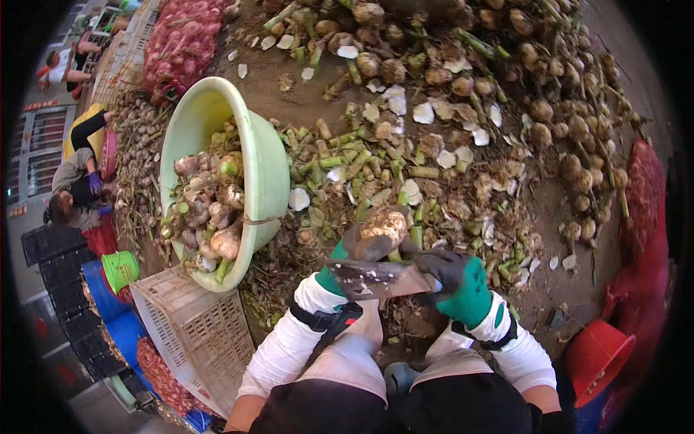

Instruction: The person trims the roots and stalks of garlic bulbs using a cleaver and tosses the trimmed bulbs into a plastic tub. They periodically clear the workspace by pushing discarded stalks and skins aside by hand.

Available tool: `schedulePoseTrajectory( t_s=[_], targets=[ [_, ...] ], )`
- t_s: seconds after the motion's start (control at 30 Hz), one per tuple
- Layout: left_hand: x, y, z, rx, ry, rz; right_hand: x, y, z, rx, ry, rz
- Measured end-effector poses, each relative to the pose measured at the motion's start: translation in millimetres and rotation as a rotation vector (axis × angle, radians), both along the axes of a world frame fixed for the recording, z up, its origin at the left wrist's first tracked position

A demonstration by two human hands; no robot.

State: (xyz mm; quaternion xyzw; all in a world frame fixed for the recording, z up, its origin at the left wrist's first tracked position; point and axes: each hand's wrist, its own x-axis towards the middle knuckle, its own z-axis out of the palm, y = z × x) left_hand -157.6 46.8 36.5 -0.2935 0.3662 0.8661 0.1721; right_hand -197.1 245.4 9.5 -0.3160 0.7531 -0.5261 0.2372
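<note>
My left hand [353, 249], in a grey and green glove, is closed round a garlic bulb [386, 226] whose stem points down toward me. A wide knife blade [387, 281] with pale flecks on it lies across, just below the bulb. My gloved right hand [463, 288] grips the knife at its right end; the fingers partly hide the handle. Cut green stems [361, 159] and dry skins are spread on the floor beyond both hands. To the left, a pale green basin [267, 170] leans tilted, holding several garlic bulbs [215, 213].
A white plastic crate [191, 318] stands under the basin's near side. Untrimmed garlic [549, 108] is heaped ahead and right. A red bucket [596, 354] is at the lower right, a red net sack [184, 43] at the far left. Another person [76, 181] sits beyond a garlic pile, left.
</note>
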Motion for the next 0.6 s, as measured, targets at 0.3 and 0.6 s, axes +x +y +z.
schedulePoseTrajectory(
  t_s=[0.3,0.6],
  targets=[
    [77,7,9,0.150,-0.334,-0.031,5,17,40,0.407,0.463,0.110],
    [66,25,-4,0.046,-0.121,-0.240,-32,58,-52,0.409,-0.234,-0.507]
  ],
)
